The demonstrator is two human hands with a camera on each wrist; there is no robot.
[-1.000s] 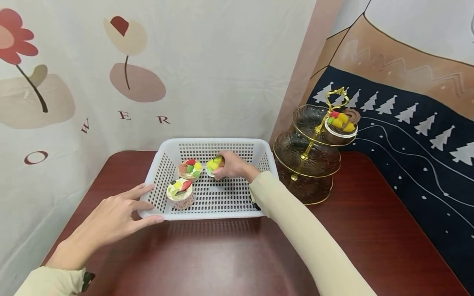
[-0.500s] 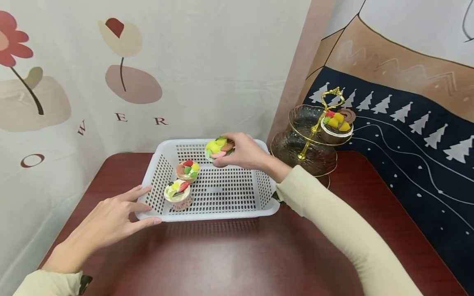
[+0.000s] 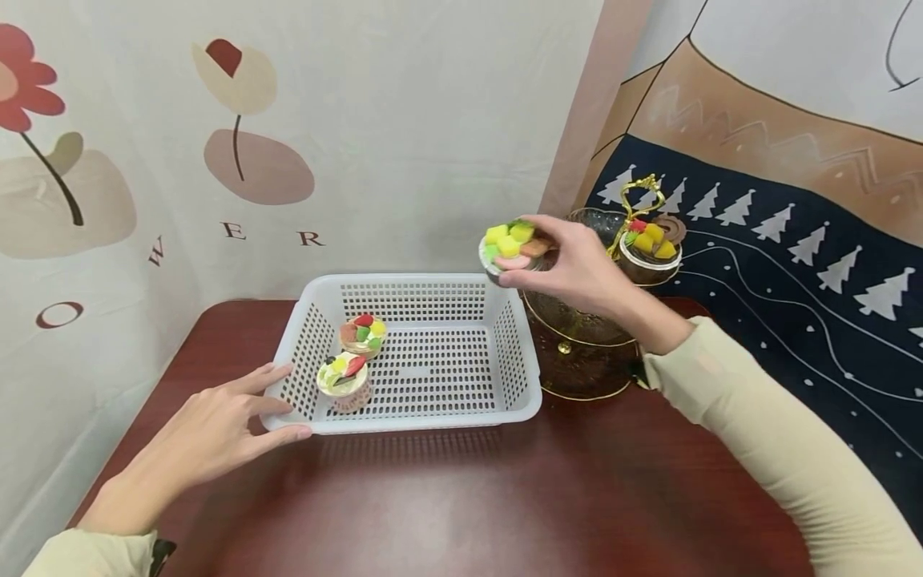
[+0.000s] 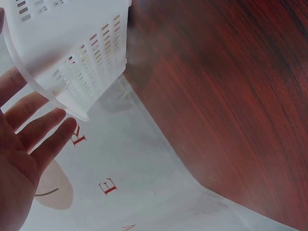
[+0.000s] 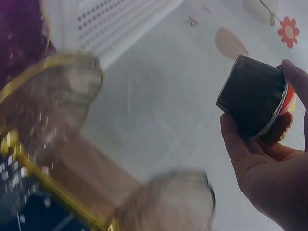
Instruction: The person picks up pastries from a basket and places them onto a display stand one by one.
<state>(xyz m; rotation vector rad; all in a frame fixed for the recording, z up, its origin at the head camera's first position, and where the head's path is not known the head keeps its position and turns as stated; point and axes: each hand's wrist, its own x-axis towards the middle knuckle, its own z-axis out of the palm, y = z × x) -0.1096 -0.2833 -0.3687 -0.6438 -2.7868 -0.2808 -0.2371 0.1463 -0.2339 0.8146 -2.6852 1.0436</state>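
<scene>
My right hand [image 3: 584, 268] grips a cupcake [image 3: 510, 243] topped with yellow cubes, green bits and a pink slice, held over the right back corner of the white plastic basket [image 3: 404, 427]. The right wrist view shows its dark cup [image 5: 250, 94] between thumb and fingers. My left hand [image 3: 216, 433] rests at the basket's left front corner, fingers spread and touching the rim. In the left wrist view, the fingers [image 4: 41, 127] lie along that rim. Inside the basket, at its left, a cupcake with a red strawberry [image 3: 344, 383] stands in front of another fruit-topped cupcake [image 3: 363, 335].
A tiered stand [image 3: 586, 385] of dark glass plates with gold rims stands right of the basket, partly behind my right hand. On its top plate sits a chocolate cupcake [image 3: 651, 255]. The reddish-brown table [image 3: 447, 505] meets printed cloth backdrops [image 3: 404, 144].
The right hand has lifted the yellow-topped cupcake out of the basket and carried it up and right, toward the stand. The left hand stays at the basket's corner.
</scene>
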